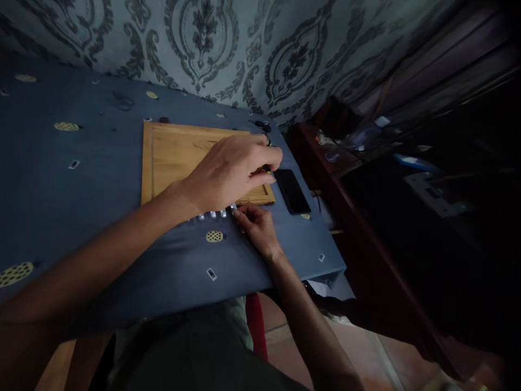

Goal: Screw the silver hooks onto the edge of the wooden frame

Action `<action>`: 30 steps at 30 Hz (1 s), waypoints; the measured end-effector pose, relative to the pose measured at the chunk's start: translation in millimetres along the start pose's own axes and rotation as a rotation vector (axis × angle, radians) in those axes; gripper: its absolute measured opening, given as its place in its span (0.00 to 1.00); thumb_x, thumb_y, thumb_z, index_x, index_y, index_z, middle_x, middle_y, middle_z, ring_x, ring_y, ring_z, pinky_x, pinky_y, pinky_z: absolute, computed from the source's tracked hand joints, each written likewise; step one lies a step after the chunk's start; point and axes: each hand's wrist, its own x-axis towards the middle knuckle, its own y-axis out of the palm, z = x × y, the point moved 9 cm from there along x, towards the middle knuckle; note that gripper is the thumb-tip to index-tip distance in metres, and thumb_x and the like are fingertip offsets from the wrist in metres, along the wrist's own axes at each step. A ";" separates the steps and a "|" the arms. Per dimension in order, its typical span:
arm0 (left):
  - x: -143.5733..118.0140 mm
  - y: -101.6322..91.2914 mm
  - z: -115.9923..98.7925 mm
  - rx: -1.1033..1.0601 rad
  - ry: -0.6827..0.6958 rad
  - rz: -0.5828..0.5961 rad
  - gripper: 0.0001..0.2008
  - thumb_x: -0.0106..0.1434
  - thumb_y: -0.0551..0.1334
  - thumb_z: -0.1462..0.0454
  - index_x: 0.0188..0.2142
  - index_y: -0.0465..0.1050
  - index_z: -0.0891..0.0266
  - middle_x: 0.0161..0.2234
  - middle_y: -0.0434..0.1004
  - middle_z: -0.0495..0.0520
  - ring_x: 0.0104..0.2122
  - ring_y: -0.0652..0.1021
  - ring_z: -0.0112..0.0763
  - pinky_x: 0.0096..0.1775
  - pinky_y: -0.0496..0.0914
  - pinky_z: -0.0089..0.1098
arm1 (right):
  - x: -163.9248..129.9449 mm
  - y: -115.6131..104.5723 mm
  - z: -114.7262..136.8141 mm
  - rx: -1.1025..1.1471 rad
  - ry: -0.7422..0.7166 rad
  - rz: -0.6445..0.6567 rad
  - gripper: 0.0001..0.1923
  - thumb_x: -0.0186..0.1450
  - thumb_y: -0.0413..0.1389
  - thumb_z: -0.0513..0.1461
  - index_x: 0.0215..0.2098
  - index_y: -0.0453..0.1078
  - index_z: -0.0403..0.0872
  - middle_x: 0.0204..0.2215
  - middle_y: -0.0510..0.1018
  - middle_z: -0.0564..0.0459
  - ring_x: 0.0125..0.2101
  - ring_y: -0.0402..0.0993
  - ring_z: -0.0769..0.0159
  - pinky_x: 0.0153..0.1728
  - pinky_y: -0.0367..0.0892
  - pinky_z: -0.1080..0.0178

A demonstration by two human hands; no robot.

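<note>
Blue patterned tablecloth (81, 217) spread over the whole table, dotted with round yellow motifs and small white rectangles, under damask wallpaper (203, 32) behind. Dark wooden furniture (366, 217) crowded against the table's right edge, cluttered with dim items too dark to name. Wooden board (175, 152) lying flat on the cloth near the far middle, raised rim all round. Black phone (293, 191) flat on the cloth, just beside the board's right edge.

Left hand (232, 171) stretched across the board's near right corner, knuckles up, fingers curled together and pinched on a small dark-and-yellow object (266, 169) at the fingertips; mostly hidden, identity impossible to tell. Right hand (256, 228) resting on the cloth just in front of the board's near edge, below the left hand, fingertips closed on the right end of a row of small clear pieces (215, 214). About 4 of those pieces visible, side by side along the board's near rim, the left end of the row slipping under the left wrist. Small dark tangle (264, 126) at the board's far right corner, too blurred to make out.
</note>
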 end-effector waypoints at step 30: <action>-0.3 2.5 0.6 -0.011 -0.014 0.000 0.05 0.69 0.63 0.65 0.39 0.78 0.63 0.41 0.78 0.56 0.40 0.79 0.34 0.43 0.70 0.35 | 0.6 0.5 0.4 0.035 0.005 -0.001 0.24 0.60 0.63 0.59 0.26 0.67 0.49 0.18 0.68 0.60 0.18 0.60 0.71 0.21 0.58 0.65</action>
